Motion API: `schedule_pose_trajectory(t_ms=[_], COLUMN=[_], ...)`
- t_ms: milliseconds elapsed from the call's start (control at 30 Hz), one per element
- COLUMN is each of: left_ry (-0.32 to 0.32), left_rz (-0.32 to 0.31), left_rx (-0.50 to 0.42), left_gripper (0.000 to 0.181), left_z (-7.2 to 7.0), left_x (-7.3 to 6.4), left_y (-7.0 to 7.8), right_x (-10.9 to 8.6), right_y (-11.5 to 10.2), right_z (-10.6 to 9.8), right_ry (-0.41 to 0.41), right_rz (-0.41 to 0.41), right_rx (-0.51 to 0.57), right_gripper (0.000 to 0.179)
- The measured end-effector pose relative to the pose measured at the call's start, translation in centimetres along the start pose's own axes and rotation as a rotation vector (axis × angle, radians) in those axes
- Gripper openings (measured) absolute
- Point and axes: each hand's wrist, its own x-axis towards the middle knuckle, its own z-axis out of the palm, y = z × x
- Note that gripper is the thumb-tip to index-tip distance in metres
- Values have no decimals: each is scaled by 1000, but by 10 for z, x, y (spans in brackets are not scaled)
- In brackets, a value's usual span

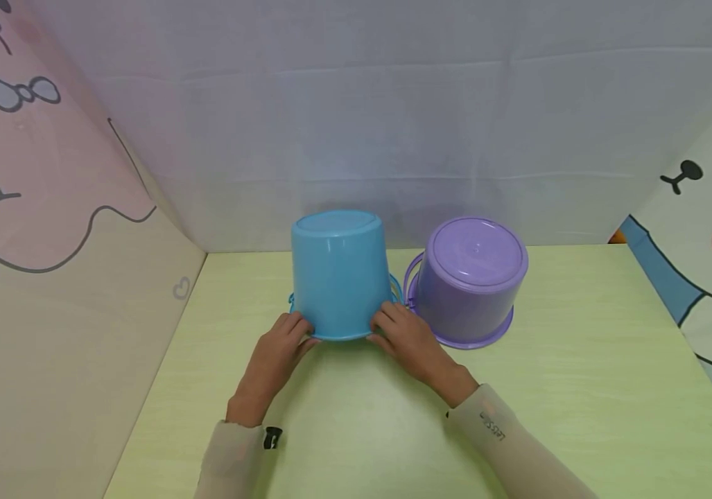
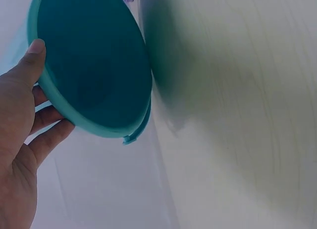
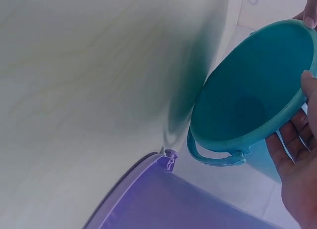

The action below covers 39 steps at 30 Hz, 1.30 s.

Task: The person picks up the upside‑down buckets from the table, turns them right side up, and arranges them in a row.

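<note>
A blue bucket (image 1: 338,277) is upside down near the back of the table, its near rim raised off the surface and its far rim low. My left hand (image 1: 277,346) pinches the rim on the left, thumb inside and fingers outside, as the left wrist view shows. On the right side of the same rim, my right hand (image 1: 408,339) grips in the same way. The bucket's hollow inside (image 2: 91,66) faces the wrist cameras. Its handle (image 3: 215,157) hangs at the far side of the rim. Just right of it stands an upside-down purple bucket (image 1: 474,284).
The purple bucket's handle (image 1: 414,277) lies between the two buckets, close to my right hand. A pale wall sheet (image 1: 343,125) rises behind the table (image 1: 580,388). Cartoon-printed panels (image 1: 56,277) stand at both sides.
</note>
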Motion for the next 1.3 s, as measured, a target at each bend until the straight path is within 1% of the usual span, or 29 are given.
schedule_pose_trajectory(t_ms=[300,433,767,1000,1300], left_ry=[1,13,71,103,142], left_rz=[-22,-28,-3,2,24], left_rx=[-2,-7,-20,-30,-11], left_gripper=[35,36,37,35,30], left_z=[-8,-10,-15,-19,-22], left_x=[4,6,9,11,15], left_y=[2,2,1,1,3], right_x=[3,4,9,13,17], right_y=[-4,-5,-8,-9,-9], right_z=[-5,-7,-13,-14,-20], right_ry=[17,20,60,83,120], right_rz=[-5,1,-7,-23,-27], right_rx=[11,17,50,67,94], right_gripper=[21,20,21,19,17])
